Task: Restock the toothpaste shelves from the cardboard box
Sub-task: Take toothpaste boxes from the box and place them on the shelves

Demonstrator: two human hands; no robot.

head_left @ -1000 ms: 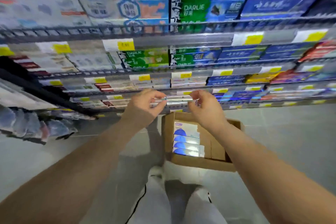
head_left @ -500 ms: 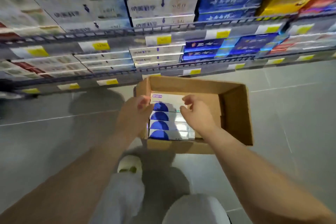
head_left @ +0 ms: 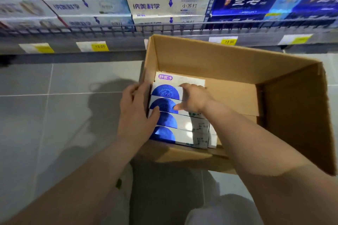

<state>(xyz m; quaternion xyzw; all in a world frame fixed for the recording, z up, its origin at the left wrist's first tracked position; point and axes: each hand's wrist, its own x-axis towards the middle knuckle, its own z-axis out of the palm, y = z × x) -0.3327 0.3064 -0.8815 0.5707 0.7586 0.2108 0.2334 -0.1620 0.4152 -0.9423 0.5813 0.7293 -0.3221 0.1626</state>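
Down along the left wall of the open brown cardboard box [head_left: 201, 55], the white toothpaste cartons with blue half-circles [head_left: 182, 126] lie in a row. A second ago both hands were up at the wire-fronted shelves [head_left: 170, 28]. Now the right hand [head_left: 193, 98] curls over the far cartons and the left hand [head_left: 136, 115] clamps their left ends. Another pick seems to be starting.

The cardboard box [head_left: 237, 64] sits on the floor [head_left: 54, 115] before the shelf [head_left: 128, 29]. Toothpaste cartons [head_left: 182, 126] lie in its left side, left hand [head_left: 135, 115] gripping their left ends, right hand [head_left: 193, 98] their middles.
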